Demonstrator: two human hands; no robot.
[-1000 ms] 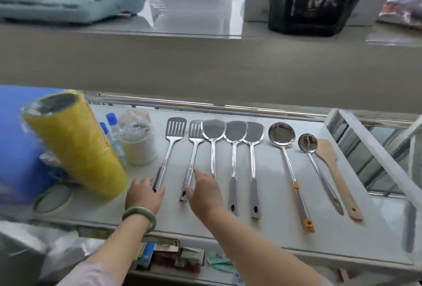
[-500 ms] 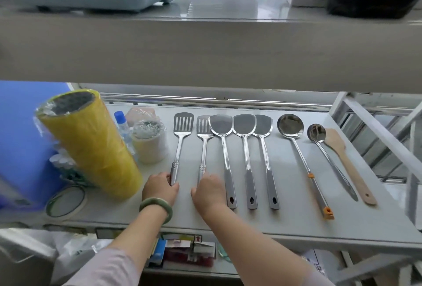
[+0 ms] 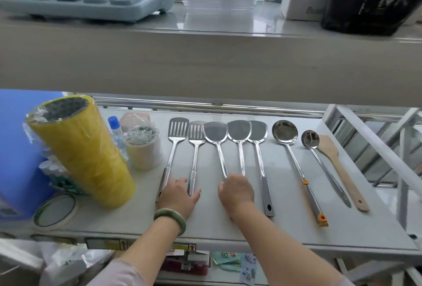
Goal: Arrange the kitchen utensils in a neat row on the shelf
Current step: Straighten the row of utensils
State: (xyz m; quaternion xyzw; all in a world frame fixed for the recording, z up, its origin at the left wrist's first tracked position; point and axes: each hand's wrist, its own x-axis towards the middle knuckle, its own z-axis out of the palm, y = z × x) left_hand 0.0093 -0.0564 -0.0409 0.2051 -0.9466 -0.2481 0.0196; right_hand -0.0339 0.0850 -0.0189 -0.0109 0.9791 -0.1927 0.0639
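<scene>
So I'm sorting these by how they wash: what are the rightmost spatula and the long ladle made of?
The rightmost spatula looks like pale unfinished wood: matte tan, no shine. The long ladle looks like polished steel, its bowl mirror-bright, with orange, probably plastic, trim on the handle.

Glossy metal spatulas (image 3: 215, 134); matt wood spatula (image 3: 338, 162); smooth shelf (image 3: 285, 228).

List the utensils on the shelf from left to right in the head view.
Slotted turner → second slotted turner → three solid turners → large ladle → small ladle → wooden spatula.
</scene>
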